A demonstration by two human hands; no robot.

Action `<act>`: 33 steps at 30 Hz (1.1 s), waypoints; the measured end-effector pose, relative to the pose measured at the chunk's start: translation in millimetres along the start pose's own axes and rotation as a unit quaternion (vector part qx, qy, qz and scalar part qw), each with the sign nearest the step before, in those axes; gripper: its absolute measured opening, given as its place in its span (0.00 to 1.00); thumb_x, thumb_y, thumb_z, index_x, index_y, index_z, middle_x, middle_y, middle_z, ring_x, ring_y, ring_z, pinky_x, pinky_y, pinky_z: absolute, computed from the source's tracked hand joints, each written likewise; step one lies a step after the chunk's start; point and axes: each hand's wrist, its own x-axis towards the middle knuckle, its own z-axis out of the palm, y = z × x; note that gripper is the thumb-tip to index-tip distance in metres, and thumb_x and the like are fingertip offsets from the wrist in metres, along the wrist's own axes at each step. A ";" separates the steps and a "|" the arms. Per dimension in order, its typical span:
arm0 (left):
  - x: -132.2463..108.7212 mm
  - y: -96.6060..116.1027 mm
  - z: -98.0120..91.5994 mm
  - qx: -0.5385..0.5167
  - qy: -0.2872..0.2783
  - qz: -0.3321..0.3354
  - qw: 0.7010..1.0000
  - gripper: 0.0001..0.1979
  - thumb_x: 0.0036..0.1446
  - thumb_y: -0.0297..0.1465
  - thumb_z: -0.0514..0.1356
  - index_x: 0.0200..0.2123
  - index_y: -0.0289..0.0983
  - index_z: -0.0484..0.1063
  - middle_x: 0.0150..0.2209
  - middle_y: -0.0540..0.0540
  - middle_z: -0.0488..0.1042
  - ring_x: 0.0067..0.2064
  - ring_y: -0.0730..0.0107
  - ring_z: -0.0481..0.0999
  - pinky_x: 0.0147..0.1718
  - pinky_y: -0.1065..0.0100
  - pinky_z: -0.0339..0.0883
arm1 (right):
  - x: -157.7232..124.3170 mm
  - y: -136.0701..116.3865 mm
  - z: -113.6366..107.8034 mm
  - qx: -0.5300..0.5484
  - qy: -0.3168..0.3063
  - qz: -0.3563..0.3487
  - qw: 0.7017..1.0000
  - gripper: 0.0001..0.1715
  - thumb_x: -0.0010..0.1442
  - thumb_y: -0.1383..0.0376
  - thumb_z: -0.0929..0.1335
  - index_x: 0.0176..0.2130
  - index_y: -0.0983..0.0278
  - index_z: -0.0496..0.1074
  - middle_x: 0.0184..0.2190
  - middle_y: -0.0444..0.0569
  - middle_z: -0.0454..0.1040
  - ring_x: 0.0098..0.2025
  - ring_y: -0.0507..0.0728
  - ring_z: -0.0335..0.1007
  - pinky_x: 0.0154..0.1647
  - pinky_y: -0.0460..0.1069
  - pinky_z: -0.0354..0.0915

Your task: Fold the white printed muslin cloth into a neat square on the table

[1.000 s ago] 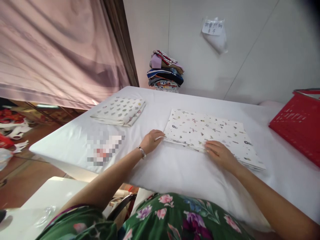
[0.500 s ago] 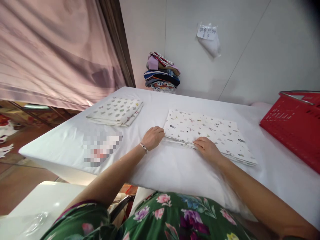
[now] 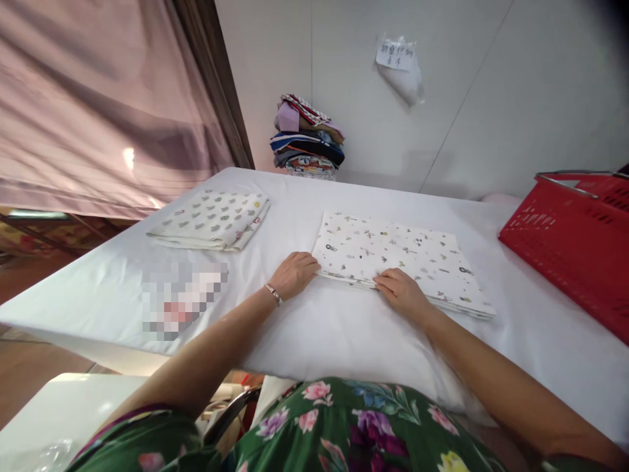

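Note:
A white cloth printed with small grey and coloured motifs (image 3: 407, 252) lies folded in flat layers in front of me. My left hand (image 3: 293, 274) is closed on its near left corner, fingers together. Along the near edge, a little right of that corner, my right hand (image 3: 401, 292) pinches the layers between thumb and fingers. The fingertips of both hands are partly hidden by the hands themselves. To the left, apart from my hands, lies another folded white cloth (image 3: 211, 219) with grey leaf-like prints.
The table has a white cover (image 3: 304, 341). A red plastic basket (image 3: 565, 242) stands at the right. Folded fabrics form a stack (image 3: 308, 137) by the wall. A pixelated patch (image 3: 181, 301) lies left of my left arm. A white surface (image 3: 63, 406) is at lower left.
The view has swung slightly, so the table and its contents sit further left in the picture. Both hands keep their places on the printed cloth, which keeps its folded shape.

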 end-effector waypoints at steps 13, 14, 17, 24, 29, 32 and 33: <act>-4.1 -2.6 6.6 0.013 0.025 -0.010 1.000 0.14 0.60 0.27 0.48 0.40 0.40 0.73 0.43 0.45 0.75 0.47 0.63 0.68 0.46 0.58 0.60 | -9.0 1.1 -1.4 0.002 -0.005 -0.030 1.000 0.18 0.64 0.62 0.57 0.46 0.62 0.71 0.41 0.52 0.71 0.43 0.58 0.64 0.44 0.54 0.62; -5.3 -2.7 5.7 0.007 0.024 -0.013 1.000 0.14 0.60 0.27 0.48 0.41 0.40 0.73 0.43 0.45 0.75 0.47 0.63 0.69 0.46 0.58 0.61 | -12.9 3.7 -4.9 0.006 -0.009 -0.031 0.999 0.18 0.64 0.62 0.57 0.47 0.61 0.71 0.43 0.52 0.71 0.45 0.58 0.64 0.46 0.54 0.62; -9.3 -4.2 4.6 -0.020 0.016 -0.031 0.999 0.14 0.60 0.30 0.49 0.44 0.42 0.72 0.45 0.44 0.74 0.47 0.62 0.70 0.46 0.56 0.62 | -34.3 17.7 -21.3 -0.002 -0.017 -0.002 1.000 0.19 0.64 0.62 0.57 0.48 0.60 0.70 0.47 0.51 0.70 0.48 0.58 0.63 0.48 0.55 0.63; -5.1 -6.6 2.2 -0.112 -0.010 -0.127 0.985 0.18 0.59 0.40 0.47 0.42 0.43 0.73 0.48 0.48 0.72 0.43 0.66 0.74 0.44 0.66 0.65 | -126.2 64.4 -70.6 -0.072 0.034 0.149 0.986 0.19 0.64 0.60 0.57 0.46 0.59 0.72 0.46 0.50 0.71 0.48 0.58 0.66 0.48 0.56 0.65; 19.1 1.5 -6.9 -0.056 -0.025 -0.179 0.982 0.17 0.57 0.41 0.48 0.26 0.41 0.71 0.34 0.48 0.75 0.36 0.64 0.72 0.36 0.65 0.64 | -151.0 68.9 -83.4 -0.089 0.072 0.219 0.969 0.18 0.63 0.60 0.58 0.43 0.60 0.73 0.45 0.50 0.71 0.48 0.58 0.66 0.51 0.56 0.64; 26.2 4.3 -6.9 -0.034 -0.025 -0.195 0.980 0.14 0.54 0.39 0.50 0.23 0.40 0.68 0.30 0.48 0.73 0.35 0.63 0.71 0.33 0.64 0.63 | -148.5 67.9 -79.1 -0.069 0.075 0.225 0.969 0.17 0.62 0.61 0.59 0.42 0.60 0.73 0.45 0.50 0.71 0.48 0.58 0.66 0.50 0.56 0.64; 26.2 4.1 -6.1 -0.049 -0.028 -0.208 0.977 0.13 0.53 0.39 0.51 0.23 0.40 0.67 0.31 0.48 0.73 0.34 0.64 0.71 0.32 0.65 0.63 | -147.5 69.1 -77.4 -0.056 0.070 0.225 0.970 0.16 0.62 0.61 0.59 0.41 0.59 0.73 0.44 0.50 0.72 0.47 0.58 0.67 0.50 0.55 0.65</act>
